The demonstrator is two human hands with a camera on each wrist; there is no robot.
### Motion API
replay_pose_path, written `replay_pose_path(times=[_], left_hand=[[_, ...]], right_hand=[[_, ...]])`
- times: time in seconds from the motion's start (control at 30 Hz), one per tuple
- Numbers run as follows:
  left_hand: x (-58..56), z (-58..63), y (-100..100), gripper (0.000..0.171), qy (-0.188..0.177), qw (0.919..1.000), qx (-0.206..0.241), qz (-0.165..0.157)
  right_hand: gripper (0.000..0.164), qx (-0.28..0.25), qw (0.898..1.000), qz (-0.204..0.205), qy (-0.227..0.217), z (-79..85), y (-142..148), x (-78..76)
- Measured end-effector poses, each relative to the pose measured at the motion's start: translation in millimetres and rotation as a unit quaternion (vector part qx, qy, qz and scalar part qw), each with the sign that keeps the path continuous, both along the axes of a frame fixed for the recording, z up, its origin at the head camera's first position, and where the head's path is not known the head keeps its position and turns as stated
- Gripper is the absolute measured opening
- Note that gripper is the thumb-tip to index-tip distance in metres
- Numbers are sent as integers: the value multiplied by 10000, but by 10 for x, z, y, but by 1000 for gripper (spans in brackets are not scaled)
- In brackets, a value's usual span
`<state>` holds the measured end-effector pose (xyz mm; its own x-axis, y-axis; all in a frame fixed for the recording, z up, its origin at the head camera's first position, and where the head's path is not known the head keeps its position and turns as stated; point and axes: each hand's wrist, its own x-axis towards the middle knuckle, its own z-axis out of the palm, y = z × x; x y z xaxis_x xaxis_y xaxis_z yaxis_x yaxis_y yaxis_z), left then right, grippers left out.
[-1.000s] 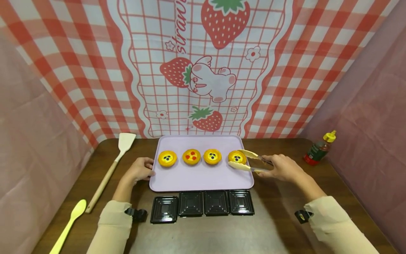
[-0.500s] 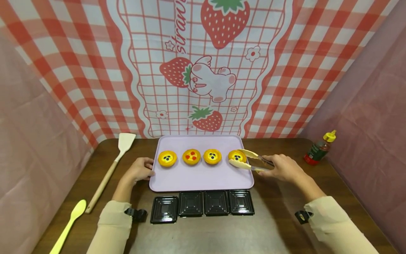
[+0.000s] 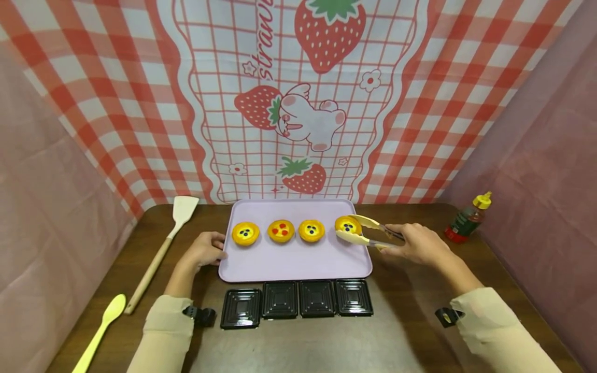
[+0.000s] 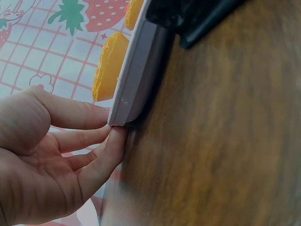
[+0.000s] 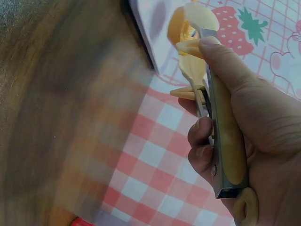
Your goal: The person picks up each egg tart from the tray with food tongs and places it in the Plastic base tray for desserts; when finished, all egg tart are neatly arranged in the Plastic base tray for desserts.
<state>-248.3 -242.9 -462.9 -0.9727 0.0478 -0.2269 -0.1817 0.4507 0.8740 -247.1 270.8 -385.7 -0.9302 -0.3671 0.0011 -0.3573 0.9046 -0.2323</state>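
Note:
A lilac tray [image 3: 294, 265] holds a row of several egg tarts, one topped with red pieces [image 3: 281, 231] and the others with dark berries. At its left rim my left hand [image 3: 205, 249] pinches the edge, thumb against the rim [image 4: 123, 94] in the left wrist view. My right hand [image 3: 417, 244] grips cream-tipped tongs [image 3: 356, 238], fingers curled round the handle [image 5: 228, 132]. The tongs' tips lie on either side of the rightmost berry egg tart [image 3: 347, 224]. Whether that tart touches the tray is hard to tell.
Several black square plastic trays [image 3: 280, 299] stand in a row in front of the lilac tray. At left lie a white spatula [image 3: 160, 254] and a yellow spoon [image 3: 104, 324]. A sauce bottle [image 3: 466, 220] stands at the right. A checked cloth hangs behind.
The tongs have narrowed round the rightmost egg tart, and it has shifted slightly up in the head view with them. My left hand has stayed at the tray's edge.

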Motion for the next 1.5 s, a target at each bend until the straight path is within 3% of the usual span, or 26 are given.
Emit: replay_pose_path(times=[0.17, 0.43, 0.83, 1.17, 1.5], left_hand=[[5, -11, -6, 54, 89, 9999, -72, -6], [24, 10, 9, 54, 109, 9999, -122, 3], [4, 24, 22, 53, 121, 9998, -132, 21], [43, -24, 2, 52, 146, 9999, 30, 5], [21, -27, -18, 52, 175, 9998, 75, 28]], right_hand=[[81, -127, 9997, 17, 222, 107, -14, 91], [83, -230, 9985, 114, 483, 411, -8, 298], [69, 32, 9938, 631, 909, 646, 142, 726], [68, 92, 9891, 984, 1090, 584, 172, 973], [64, 15, 9835, 1276, 1280, 321, 236, 1112]])
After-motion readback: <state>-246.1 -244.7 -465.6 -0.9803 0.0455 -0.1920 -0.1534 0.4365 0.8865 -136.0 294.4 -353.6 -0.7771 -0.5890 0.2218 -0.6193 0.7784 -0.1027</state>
